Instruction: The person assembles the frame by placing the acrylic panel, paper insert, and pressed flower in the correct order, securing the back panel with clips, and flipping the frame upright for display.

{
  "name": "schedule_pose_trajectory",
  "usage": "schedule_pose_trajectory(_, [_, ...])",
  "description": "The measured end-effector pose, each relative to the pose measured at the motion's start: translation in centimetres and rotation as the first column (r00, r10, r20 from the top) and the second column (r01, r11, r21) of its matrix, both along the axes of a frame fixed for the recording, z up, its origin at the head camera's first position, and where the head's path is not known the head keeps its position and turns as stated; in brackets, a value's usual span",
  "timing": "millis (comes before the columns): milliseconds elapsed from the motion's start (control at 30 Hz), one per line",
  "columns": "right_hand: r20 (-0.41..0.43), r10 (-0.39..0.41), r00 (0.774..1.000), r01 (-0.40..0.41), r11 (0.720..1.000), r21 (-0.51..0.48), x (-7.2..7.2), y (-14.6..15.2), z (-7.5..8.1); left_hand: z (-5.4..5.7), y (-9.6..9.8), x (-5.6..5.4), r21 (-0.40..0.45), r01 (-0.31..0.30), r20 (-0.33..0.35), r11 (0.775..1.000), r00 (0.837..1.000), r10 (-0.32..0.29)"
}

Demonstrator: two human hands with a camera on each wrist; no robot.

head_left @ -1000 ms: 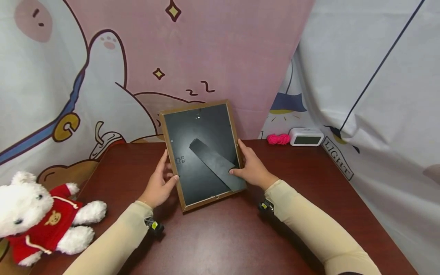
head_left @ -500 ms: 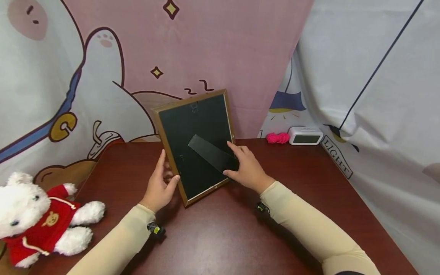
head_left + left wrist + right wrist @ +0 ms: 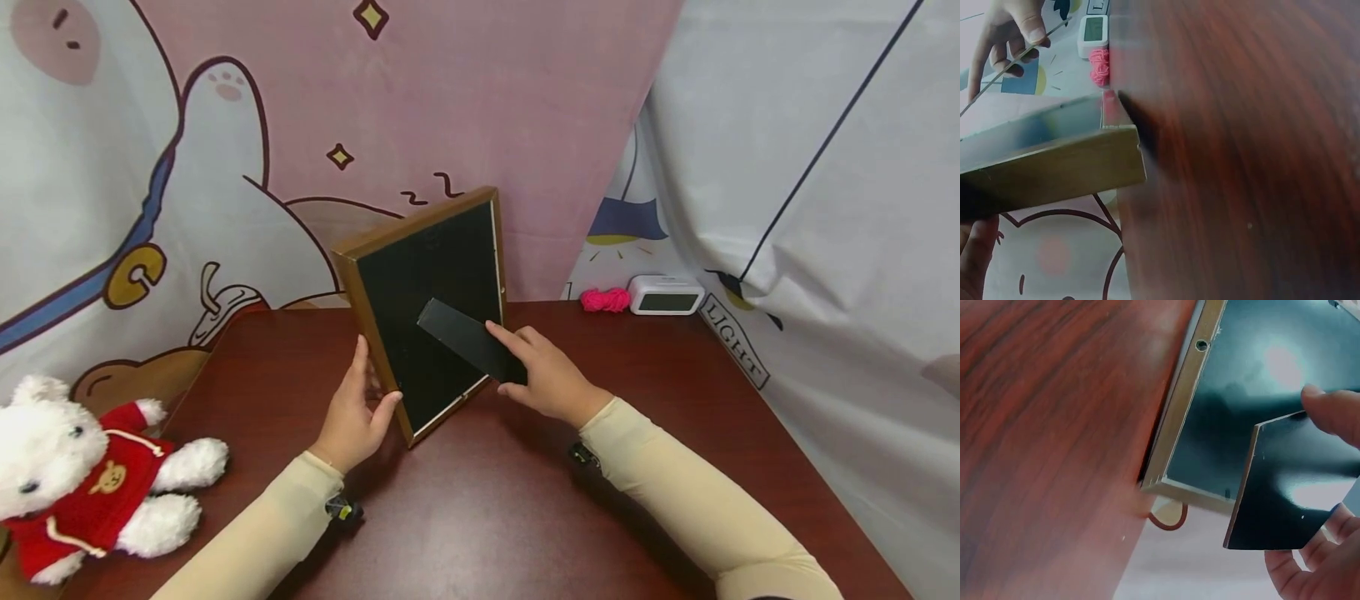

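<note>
A picture frame [image 3: 405, 342] with a brown wooden edge and black back stands tilted on the table, its back toward me. From that back a black easel leg [image 3: 467, 337] is swung out. My left hand [image 3: 356, 412] grips the frame's left edge, thumb on the near side. With my right hand [image 3: 551, 375] I pinch the leg near its free end; in the right wrist view the thumb lies on one edge of the leg [image 3: 1291, 487] and the fingers on the other. The frame's front is hidden.
On the left sits a white plush toy [image 3: 112, 483] in a red hoodie. A pink yarn bundle [image 3: 605, 300] and a white digital clock [image 3: 666, 296] stand at the back right of the dark red table [image 3: 480, 517]. Printed cloth [image 3: 555, 108] hangs behind.
My right hand has left the frame's right edge and taken hold of the leg, drawing it out from the back. The frame has tipped more upright and turned, showing its left side.
</note>
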State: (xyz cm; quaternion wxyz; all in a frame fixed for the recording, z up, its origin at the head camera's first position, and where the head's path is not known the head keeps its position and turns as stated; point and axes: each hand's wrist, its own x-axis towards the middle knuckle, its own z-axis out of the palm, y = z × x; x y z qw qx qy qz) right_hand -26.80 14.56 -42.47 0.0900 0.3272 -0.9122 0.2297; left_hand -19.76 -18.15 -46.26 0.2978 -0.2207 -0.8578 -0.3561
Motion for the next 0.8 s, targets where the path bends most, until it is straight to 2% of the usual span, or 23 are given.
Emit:
schedule_pose_trajectory(100, [-0.013, -0.005, 1.0, 0.005, 1.0, 0.016, -0.1, 0.3, 0.1, -0.1, 0.1, -0.1, -0.049, 0.01, -0.093, 0.999, 0.996, -0.015])
schedule_pose_trajectory(200, [-0.02, -0.005, 1.0, 0.006, 1.0, 0.018, -0.2, 0.7, 0.3, -0.2, 0.1, -0.5, -0.084, 0.026, -0.176, 0.996, 0.984, -0.04])
schedule_pose_trajectory(400, [-0.009, 0.012, 1.0, -0.012, 1.0, 0.009, -0.4, 1.3, 0.4, -0.2, 0.1, -1.0, -0.136, 0.032, -0.274, 0.99, 0.959, -0.068])
schedule_pose_trajectory(633, [-0.018, 0.016, 1.0, -0.015, 1.0, 0.016, -1.0, 2.1, -0.1, -0.6, 0.7, -1.0, -0.172, 0.021, -0.303, 0.985, 0.95, -0.074])
schedule_pose_trajectory(800, [0.017, 0.008, 1.0, -0.009, 1.0, 0.019, -1.4, 2.5, -0.4, -0.6, 1.1, -0.8, -0.217, 0.007, -0.309, 0.976, 0.948, -0.076])
